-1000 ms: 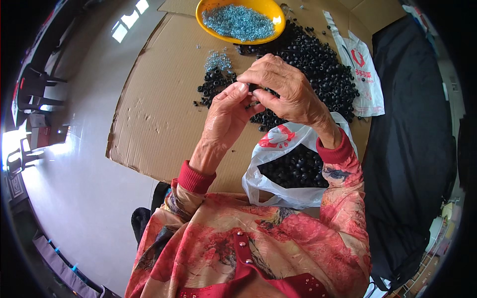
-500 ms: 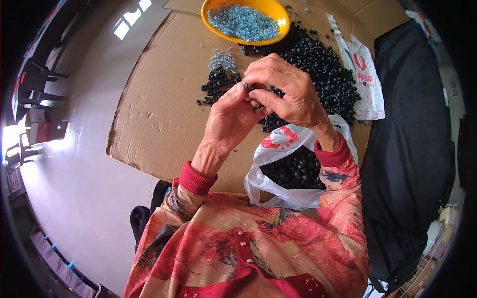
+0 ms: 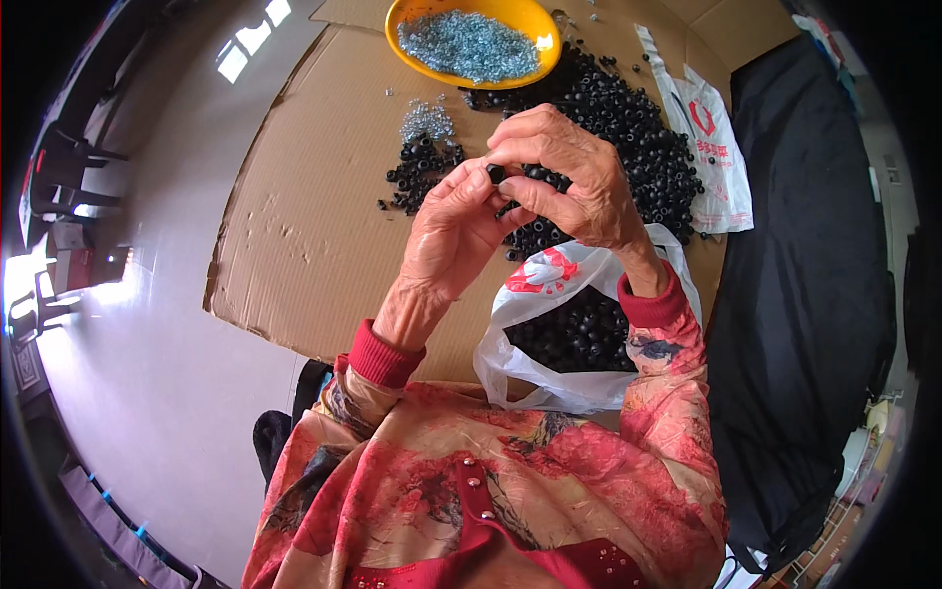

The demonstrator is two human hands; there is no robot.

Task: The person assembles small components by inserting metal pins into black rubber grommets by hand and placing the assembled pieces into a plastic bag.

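Left hand [image 3: 442, 226] and right hand [image 3: 574, 182] pinch black piece [image 3: 496, 174], blue bits [image 3: 471, 44] in yellow bowl [image 3: 544, 31] near far edge of cardboard [image 3: 304, 206], black beads [image 3: 589, 334] in white bag [image 3: 502, 371] at near edge

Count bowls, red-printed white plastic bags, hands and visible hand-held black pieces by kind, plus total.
Yellow bowl: 1
Red-printed white bags: 2 (open bag, flat bag)
Hands: 2 (left hand, right hand)
Held black piece: 1
Total: 6
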